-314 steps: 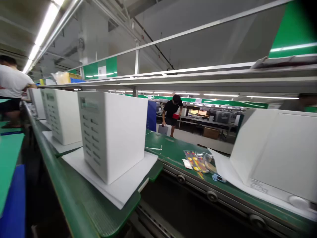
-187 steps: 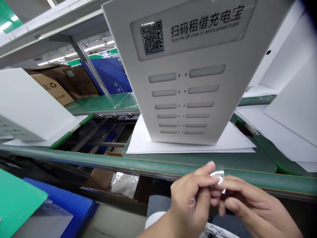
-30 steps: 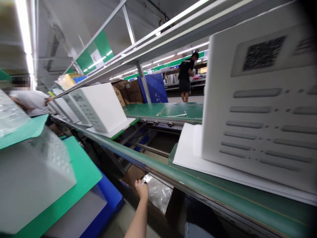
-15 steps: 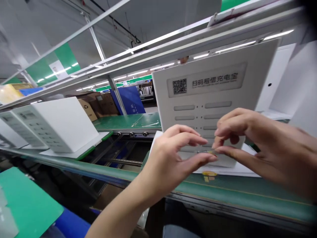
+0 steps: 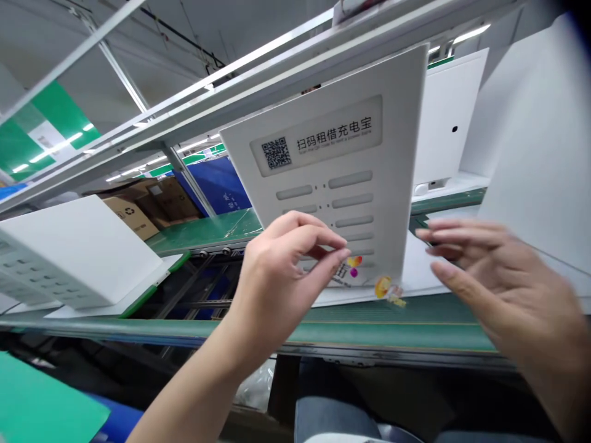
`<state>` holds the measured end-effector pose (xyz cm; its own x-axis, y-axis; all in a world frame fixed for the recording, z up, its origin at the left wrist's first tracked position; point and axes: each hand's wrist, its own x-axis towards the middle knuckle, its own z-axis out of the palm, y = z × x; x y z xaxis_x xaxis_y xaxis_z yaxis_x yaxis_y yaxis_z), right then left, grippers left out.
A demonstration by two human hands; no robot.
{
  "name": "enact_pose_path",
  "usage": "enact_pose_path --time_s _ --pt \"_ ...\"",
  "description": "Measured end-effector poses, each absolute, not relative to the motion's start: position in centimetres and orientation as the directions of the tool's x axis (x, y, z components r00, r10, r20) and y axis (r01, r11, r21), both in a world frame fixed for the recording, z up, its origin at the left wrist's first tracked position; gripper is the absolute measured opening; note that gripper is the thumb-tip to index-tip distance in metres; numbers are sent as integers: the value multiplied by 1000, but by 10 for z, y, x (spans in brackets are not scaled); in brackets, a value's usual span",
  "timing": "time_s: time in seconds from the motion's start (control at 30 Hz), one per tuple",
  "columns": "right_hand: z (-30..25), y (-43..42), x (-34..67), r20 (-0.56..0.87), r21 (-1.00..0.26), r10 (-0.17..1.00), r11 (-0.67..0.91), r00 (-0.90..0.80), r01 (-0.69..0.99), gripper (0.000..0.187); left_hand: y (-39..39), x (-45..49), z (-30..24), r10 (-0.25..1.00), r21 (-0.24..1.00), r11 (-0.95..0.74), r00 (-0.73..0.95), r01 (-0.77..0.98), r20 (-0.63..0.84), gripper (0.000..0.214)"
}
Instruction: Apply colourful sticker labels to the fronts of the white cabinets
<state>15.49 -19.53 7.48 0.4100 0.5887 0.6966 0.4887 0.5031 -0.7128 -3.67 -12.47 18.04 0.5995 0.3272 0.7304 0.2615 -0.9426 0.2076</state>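
Observation:
My left hand (image 5: 295,264) pinches a small clear sticker (image 5: 354,263) between thumb and fingertips. The sticker bears dark characters and an orange-and-purple mark. Right behind it stands a white power bank cabinet (image 5: 318,184), its front showing a QR code, Chinese lettering and rows of slots. Whether the sticker touches that front I cannot tell. My right hand (image 5: 489,264) is held apart to the right, fingers stretched and thumb spread, with nothing in it. A second clear piece with yellow-orange print (image 5: 388,290) shows near the cabinet's lower edge.
A green conveyor (image 5: 392,332) runs across in front of me. More white cabinets (image 5: 83,246) stand at the left, with another white panel (image 5: 450,117) at the right. Cardboard boxes (image 5: 157,203) and a blue panel (image 5: 217,181) are behind. A green sheet (image 5: 46,400) lies lower left.
Both hands were close together at the small clear sticker. My right hand has let go and moved away rightward, opening. The left keeps the sticker, and the view has turned right.

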Motion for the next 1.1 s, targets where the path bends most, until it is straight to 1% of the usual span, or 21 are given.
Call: enact_pose_path --time_s 0.03,0.07,0.1,0.13,0.17,0.23,0.4,0.53,0.63,0.73,0.8,0.93,0.97,1.1 --pt "55 -193 154 537 -841 658 464 528 278 28 -123 -38 180 344 232 -937 581 261 737 5" --pt "37 -191 152 343 -916 743 401 575 28 30 -122 -39 180 362 257 -931 562 259 744 6" --pt "22 -188 149 168 -923 808 330 565 -198 35 -120 -40 179 380 281 -924 544 259 748 6" --pt "10 -186 144 40 -891 848 270 528 -366 38 -118 -41 178 395 302 -918 528 258 751 7" --pt "2 -184 139 -50 -845 876 219 480 -488 40 -117 -42 177 407 318 -913 513 256 756 8" --pt "-6 -181 130 -144 -768 897 165 418 -619 41 -114 -44 175 420 335 -907 487 255 765 9" --pt "-3 -173 121 -254 -700 848 171 465 -693 44 -108 -51 168 465 365 -883 443 294 767 13" --pt "3 -167 116 -302 -642 870 117 390 -757 46 -103 -60 159 514 410 -854 390 320 765 13" --pt "4 -164 112 -347 -657 843 94 410 -748 46 -97 -68 151 555 461 -829 359 317 751 14" --pt "0 -158 110 -342 -701 817 107 465 -705 52 -93 -76 143 589 506 -806 329 307 738 13" --pt "-3 -152 106 -337 -702 824 102 455 -705 55 -90 -80 139 602 524 -796 308 302 737 14" --pt "-3 -138 93 -357 -620 890 3 285 -785 51 -84 -88 133 627 562 -777 269 282 731 15" --pt "-2 -135 90 -361 -609 893 -7 270 -793 49 -82 -90 132 630 567 -774 262 281 731 15" --pt "-4 -124 78 -362 -626 878 18 311 -780 41 -79 -99 132 637 575 -768 240 282 733 15"
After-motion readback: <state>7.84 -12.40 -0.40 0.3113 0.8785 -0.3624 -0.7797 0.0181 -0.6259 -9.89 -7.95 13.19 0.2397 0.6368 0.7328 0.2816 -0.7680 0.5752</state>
